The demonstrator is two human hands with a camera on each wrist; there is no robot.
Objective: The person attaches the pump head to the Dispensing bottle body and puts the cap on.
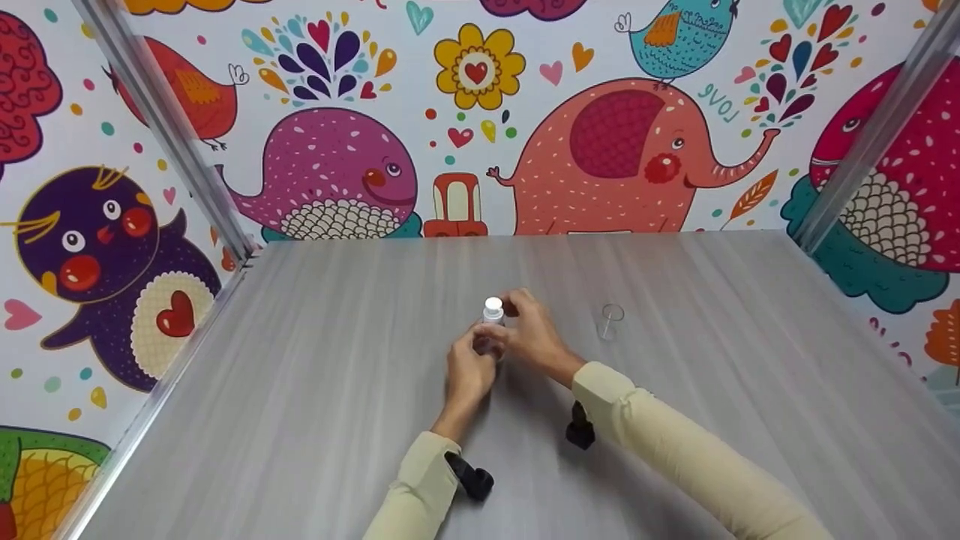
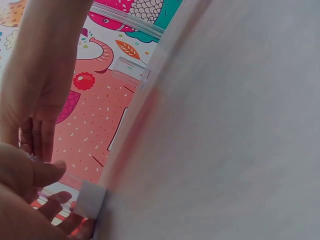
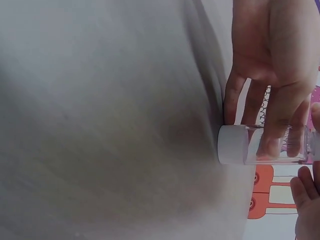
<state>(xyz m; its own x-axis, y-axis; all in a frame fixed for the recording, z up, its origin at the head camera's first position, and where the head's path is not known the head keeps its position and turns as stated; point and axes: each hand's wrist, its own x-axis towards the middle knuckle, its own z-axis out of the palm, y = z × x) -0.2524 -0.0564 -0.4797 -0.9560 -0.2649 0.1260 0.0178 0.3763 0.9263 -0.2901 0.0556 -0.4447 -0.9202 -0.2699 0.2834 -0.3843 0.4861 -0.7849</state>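
Observation:
A small clear bottle (image 1: 493,315) with a white top stands upright on the table. In the right wrist view its clear body (image 3: 254,145) rises from a white foot (image 3: 232,145). My left hand (image 1: 469,367) grips the body low down, fingers wrapped round it. Higher up, at the neck, the thumb and fingers of my right hand (image 1: 534,334) close round the bottle from the right. Both hands also meet at the bottle in the left wrist view, where the left hand (image 2: 25,192) holds it and the right hand (image 2: 37,90) comes from above.
To the right of the hands a clear drinking glass (image 1: 610,322) stands on the grey wood-grain table (image 1: 322,360). Printed panels (image 1: 465,150) with cartoon animals border the back and sides. Metal posts (image 1: 169,135) rise at the back corners.

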